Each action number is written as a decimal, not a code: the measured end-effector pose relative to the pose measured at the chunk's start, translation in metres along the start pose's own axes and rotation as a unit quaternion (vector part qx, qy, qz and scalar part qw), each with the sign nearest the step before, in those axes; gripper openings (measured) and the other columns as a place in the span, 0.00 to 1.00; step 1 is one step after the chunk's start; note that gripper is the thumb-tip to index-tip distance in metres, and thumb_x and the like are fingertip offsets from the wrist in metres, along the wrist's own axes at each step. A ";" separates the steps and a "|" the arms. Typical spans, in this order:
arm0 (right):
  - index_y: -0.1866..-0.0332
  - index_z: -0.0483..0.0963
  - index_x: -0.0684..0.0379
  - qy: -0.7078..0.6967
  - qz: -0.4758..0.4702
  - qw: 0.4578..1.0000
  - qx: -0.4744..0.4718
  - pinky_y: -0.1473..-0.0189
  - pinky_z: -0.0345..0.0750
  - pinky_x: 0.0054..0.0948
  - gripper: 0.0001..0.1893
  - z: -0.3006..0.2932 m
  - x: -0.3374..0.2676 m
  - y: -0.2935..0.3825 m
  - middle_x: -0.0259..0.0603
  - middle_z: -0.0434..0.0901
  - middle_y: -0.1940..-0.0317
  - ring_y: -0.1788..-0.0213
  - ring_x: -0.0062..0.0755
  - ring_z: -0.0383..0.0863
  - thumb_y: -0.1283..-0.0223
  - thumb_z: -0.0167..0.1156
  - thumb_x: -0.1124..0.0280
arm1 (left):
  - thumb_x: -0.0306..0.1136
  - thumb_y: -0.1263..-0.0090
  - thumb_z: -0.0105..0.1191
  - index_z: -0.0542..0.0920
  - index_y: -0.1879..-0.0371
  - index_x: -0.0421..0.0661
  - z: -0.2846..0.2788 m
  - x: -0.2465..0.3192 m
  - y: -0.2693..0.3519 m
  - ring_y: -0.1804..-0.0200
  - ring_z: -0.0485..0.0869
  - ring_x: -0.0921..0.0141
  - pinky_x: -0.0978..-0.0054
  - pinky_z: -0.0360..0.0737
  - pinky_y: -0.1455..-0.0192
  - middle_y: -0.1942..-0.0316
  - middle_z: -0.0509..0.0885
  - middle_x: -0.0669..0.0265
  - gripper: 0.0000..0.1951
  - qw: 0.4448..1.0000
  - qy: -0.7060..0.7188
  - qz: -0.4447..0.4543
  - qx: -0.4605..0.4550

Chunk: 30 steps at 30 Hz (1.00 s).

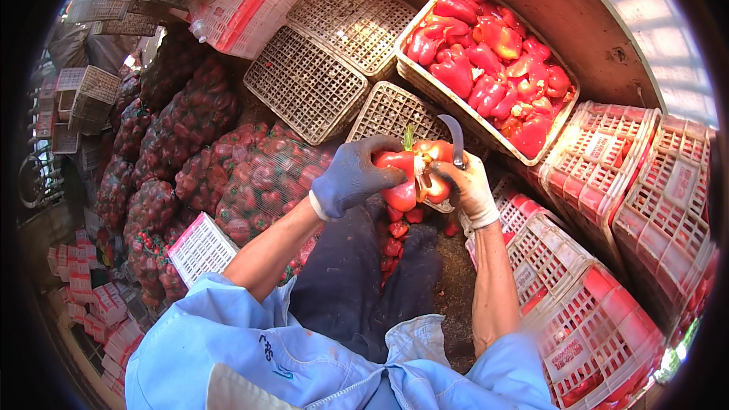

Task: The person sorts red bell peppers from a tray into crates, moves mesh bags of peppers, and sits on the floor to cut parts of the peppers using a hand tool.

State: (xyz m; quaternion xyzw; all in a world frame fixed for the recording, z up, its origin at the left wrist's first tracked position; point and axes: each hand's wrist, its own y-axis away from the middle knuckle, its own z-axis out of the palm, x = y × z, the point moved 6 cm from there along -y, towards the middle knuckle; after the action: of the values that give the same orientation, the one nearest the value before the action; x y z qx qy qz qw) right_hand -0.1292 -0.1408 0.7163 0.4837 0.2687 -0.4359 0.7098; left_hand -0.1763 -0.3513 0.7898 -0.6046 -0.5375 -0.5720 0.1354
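A red bell pepper (402,193) is parted into two pieces above my knees, with the green stem (409,136) on the left piece and pale core and seeds at the opening. My left hand (356,173), in a blue-grey coated glove, grips the left piece. In a pale glove with dark fingertips, my right hand (470,188) holds the other piece (434,173) together with a small curved knife (454,135), whose blade points up. Beyond them stands a plastic crate (408,61) heaped with opened red peppers (484,57). More red peppers (393,245) lie between my legs.
Upturned lattice crates (307,84) stand ahead, with another (393,108) just beyond my hands. Net sacks of red peppers (267,176) fill the left side. Stacked crates holding red peppers (598,154) line the right. A white basket (202,247) sits by my left elbow.
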 end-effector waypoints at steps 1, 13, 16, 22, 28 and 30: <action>0.39 0.79 0.68 -0.072 0.026 0.997 0.003 0.41 0.85 0.34 0.19 -0.002 0.003 0.001 0.45 0.88 0.49 0.49 0.34 0.89 0.34 0.66 0.75 | 0.39 0.41 0.69 0.85 0.47 0.38 0.001 0.001 0.001 0.48 0.86 0.72 0.70 0.82 0.40 0.51 0.88 0.61 0.25 1.000 0.020 0.008 -0.012; 0.38 0.77 0.67 -0.184 0.030 0.982 0.000 0.38 0.84 0.36 0.20 -0.018 0.025 0.008 0.45 0.87 0.45 0.45 0.37 0.89 0.33 0.65 0.76 | 0.35 0.39 0.69 0.83 0.43 0.38 0.011 -0.004 0.016 0.44 0.83 0.73 0.70 0.80 0.36 0.46 0.86 0.64 0.25 0.992 0.107 0.035 -0.053; 0.37 0.78 0.68 -0.055 0.020 0.998 0.032 0.39 0.85 0.35 0.20 -0.025 0.032 0.006 0.45 0.87 0.45 0.46 0.37 0.89 0.33 0.66 0.78 | 0.35 0.39 0.69 0.83 0.43 0.38 0.004 -0.012 0.015 0.43 0.83 0.73 0.70 0.80 0.36 0.46 0.86 0.64 0.25 0.997 0.038 0.048 -0.045; 0.40 0.77 0.68 -0.138 0.061 0.988 0.023 0.40 0.86 0.37 0.18 -0.024 0.049 0.004 0.47 0.87 0.48 0.48 0.38 0.89 0.34 0.66 0.78 | 0.37 0.39 0.70 0.82 0.41 0.37 0.009 -0.031 0.026 0.43 0.84 0.71 0.69 0.81 0.36 0.45 0.87 0.61 0.28 0.983 0.184 0.005 -0.014; 0.38 0.76 0.66 -0.282 0.012 0.959 0.030 0.40 0.86 0.37 0.22 0.001 0.057 0.018 0.44 0.84 0.47 0.46 0.36 0.87 0.36 0.70 0.74 | 0.33 0.36 0.69 0.81 0.39 0.37 0.011 -0.049 0.029 0.44 0.83 0.72 0.69 0.81 0.37 0.45 0.85 0.63 0.26 0.927 0.375 -0.008 0.026; 0.40 0.76 0.67 -0.306 0.018 0.951 0.032 0.41 0.86 0.36 0.20 0.004 0.057 0.022 0.45 0.84 0.48 0.48 0.36 0.88 0.35 0.69 0.74 | 0.32 0.35 0.68 0.80 0.38 0.36 0.014 -0.052 0.027 0.43 0.84 0.70 0.69 0.82 0.37 0.45 0.86 0.62 0.26 0.914 0.404 -0.006 0.026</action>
State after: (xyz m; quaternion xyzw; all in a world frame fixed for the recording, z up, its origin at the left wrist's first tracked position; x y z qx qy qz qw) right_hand -0.0831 -0.1614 0.6820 0.3539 0.0157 -0.5584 0.7501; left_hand -0.1344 -0.3765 0.7541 -0.3153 -0.4553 -0.7540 0.3532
